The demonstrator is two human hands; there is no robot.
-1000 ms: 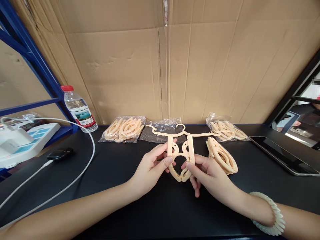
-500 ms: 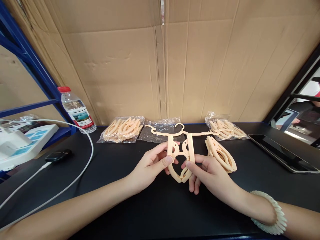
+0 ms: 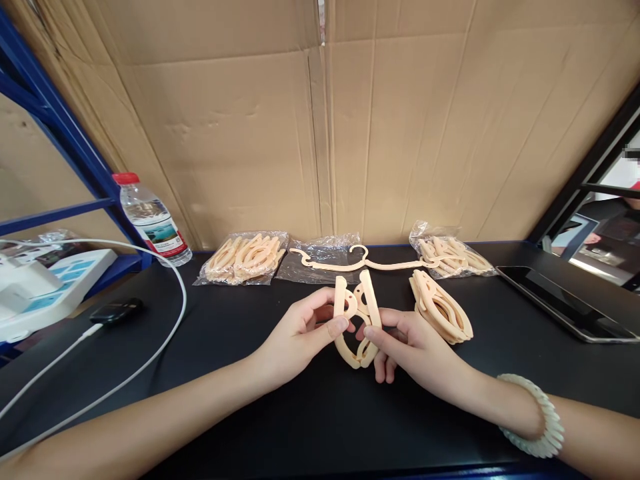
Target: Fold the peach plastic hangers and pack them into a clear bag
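Note:
Between my two hands is a cream plastic folding hanger [image 3: 349, 352], partly folded, its two arms pointing up and away from me. My left hand [image 3: 313, 327] pinches the left arm between thumb and fingers. The right arm is gripped by my right hand [image 3: 407, 340], whose thumb lies on its front. Beyond them an unfolded hanger [image 3: 336, 267] lies spread on the black table [image 3: 240, 427], hook toward the back. To the right of my right hand sits a stack of folded hangers [image 3: 443, 310]. My fingers hide part of the held hanger's middle.
Bagged hangers [image 3: 245, 259] lie at the back left, and another bag of hangers [image 3: 453, 257] at the back right. A flat plastic bag [image 3: 320, 257] is between them. A tablet [image 3: 565, 303], water bottle [image 3: 155, 223], white cable [image 3: 183, 313] and power strip [image 3: 75, 283] flank the work area.
The right arm of the held hanger has swung left, closer to the left arm, and my right hand has moved slightly left with it. My left hand has barely moved.

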